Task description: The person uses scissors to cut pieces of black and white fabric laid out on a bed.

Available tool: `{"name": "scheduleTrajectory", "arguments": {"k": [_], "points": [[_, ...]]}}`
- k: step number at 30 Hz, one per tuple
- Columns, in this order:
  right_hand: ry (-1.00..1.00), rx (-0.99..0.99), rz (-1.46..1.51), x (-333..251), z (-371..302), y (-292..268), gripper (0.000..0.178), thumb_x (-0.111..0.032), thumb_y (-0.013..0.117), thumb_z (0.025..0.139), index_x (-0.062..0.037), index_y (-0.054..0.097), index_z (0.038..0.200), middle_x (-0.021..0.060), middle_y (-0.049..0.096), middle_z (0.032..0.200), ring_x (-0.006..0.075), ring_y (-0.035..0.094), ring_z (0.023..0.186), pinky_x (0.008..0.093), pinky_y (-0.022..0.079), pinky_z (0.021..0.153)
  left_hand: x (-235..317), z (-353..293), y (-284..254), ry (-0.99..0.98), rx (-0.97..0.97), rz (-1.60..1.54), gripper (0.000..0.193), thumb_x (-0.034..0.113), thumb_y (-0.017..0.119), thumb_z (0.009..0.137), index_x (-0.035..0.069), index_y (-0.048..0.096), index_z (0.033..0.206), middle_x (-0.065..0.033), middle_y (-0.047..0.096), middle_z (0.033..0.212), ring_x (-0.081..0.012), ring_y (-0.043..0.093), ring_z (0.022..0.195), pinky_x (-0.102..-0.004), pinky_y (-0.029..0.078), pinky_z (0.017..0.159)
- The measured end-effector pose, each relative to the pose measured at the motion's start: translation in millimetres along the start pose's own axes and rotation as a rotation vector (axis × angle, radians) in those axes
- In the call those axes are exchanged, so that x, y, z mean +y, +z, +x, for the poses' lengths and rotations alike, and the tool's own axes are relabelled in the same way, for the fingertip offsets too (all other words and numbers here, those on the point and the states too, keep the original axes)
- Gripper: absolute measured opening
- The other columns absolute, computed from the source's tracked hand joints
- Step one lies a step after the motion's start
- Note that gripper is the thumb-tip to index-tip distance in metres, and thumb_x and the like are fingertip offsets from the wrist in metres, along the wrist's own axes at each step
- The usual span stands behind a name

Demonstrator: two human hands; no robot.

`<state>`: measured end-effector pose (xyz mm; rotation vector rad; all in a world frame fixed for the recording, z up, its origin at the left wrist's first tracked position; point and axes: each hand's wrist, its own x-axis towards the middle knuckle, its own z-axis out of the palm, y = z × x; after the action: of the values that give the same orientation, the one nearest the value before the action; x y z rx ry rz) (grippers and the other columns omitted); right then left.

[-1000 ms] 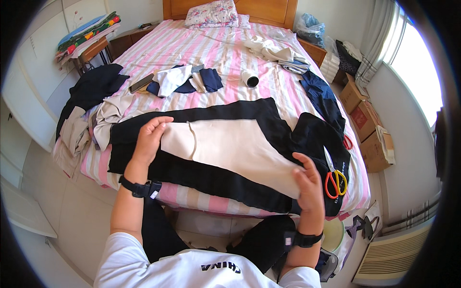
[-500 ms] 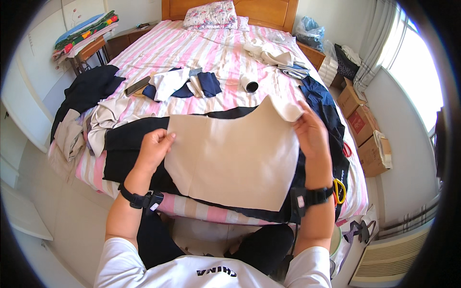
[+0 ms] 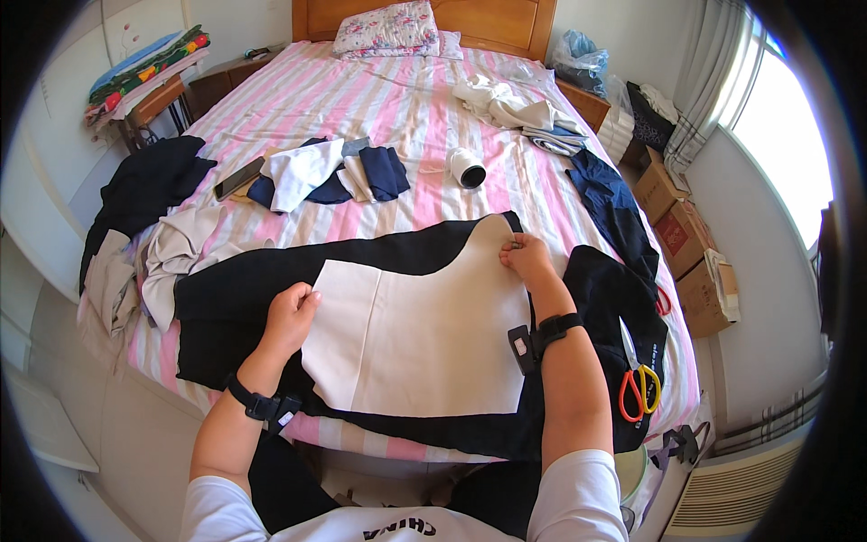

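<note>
A flat cream fabric panel (image 3: 433, 348) with a curved upper edge and a seam line lies over a larger black cloth (image 3: 230, 294) at the bed's near edge. My left hand (image 3: 293, 316) is closed in a pinch on the panel's left edge. At the upper right corner, my right hand (image 3: 526, 256) pinches the panel, with its fingertips against the cloth. Further right, scissors (image 3: 638, 369) with one orange and one yellow handle loop rest on another black cloth (image 3: 591, 298). Red handles (image 3: 664, 302) stick out beside that cloth.
The bed has a striped sheet (image 3: 379, 90). Across its middle lie a phone (image 3: 239, 179), folded scraps (image 3: 307, 172) and a white cylinder (image 3: 463, 165) with a dark end. Black clothing (image 3: 149, 185) lies left, navy cloth (image 3: 614, 203) right. Cardboard boxes (image 3: 704, 285) stand by the wall.
The cream panel has come down flatter onto the black cloth. My right hand has moved left and slightly down with its corner. The scissors now show fully.
</note>
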<state>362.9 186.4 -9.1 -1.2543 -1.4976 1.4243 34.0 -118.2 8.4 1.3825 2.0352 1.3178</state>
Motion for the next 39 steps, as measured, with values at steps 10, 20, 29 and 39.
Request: {"name": "scheduleTrajectory", "arguments": {"k": [10,20,29,39], "points": [[0.075,0.246,-0.201,-7.7,-1.1,8.7,0.027,-0.011,0.067,0.084,0.0081,0.058,0.101,0.0124,0.065,0.078,0.0192,0.063,0.061,0.0314,0.05,0.055,-2.9,-1.9,-1.8,0.04,-0.015,-0.008,0.019,0.014,0.059,0.091,-0.001,0.055,0.081,-0.0046,0.05,0.06,-0.0089,0.044,0.055,-0.0292,0.038,0.052],[-0.173,0.055,-0.434,-24.8,-213.0,-40.0,0.028,-0.011,0.07,0.081,0.0057,0.062,0.102,0.0085,0.062,0.074,0.0145,0.058,0.067,0.0274,0.047,0.062,20.3,-60.5,-19.9,-0.065,-0.154,-0.003,0.027,0.018,0.061,0.092,-0.004,0.053,0.104,-0.0097,0.064,0.077,-0.013,0.059,0.065,-0.0288,0.047,0.06],[0.044,0.156,-0.436,-9.0,-288.0,6.2,0.041,-0.016,0.067,0.084,0.0045,0.054,0.116,0.0104,0.063,0.068,0.0171,0.061,0.061,0.0296,0.048,0.06,-1.0,-81.2,-11.3,-0.084,-0.194,-0.201,0.02,0.019,0.061,0.093,0.0,0.057,0.086,-0.0027,0.059,0.07,-0.0083,0.054,0.062,-0.0269,0.044,0.056],[-0.11,0.192,-0.515,2.4,-294.3,14.3,0.046,-0.013,0.07,0.079,0.0014,0.052,0.12,0.0103,0.059,0.07,0.0187,0.057,0.062,0.0311,0.047,0.06,16.8,-105.8,-11.2,0.036,0.12,0.282,0.016,0.02,0.058,0.091,0.004,0.055,0.09,-0.0139,0.062,0.067,-0.0278,0.06,0.059,-0.0376,0.045,0.056]]}}
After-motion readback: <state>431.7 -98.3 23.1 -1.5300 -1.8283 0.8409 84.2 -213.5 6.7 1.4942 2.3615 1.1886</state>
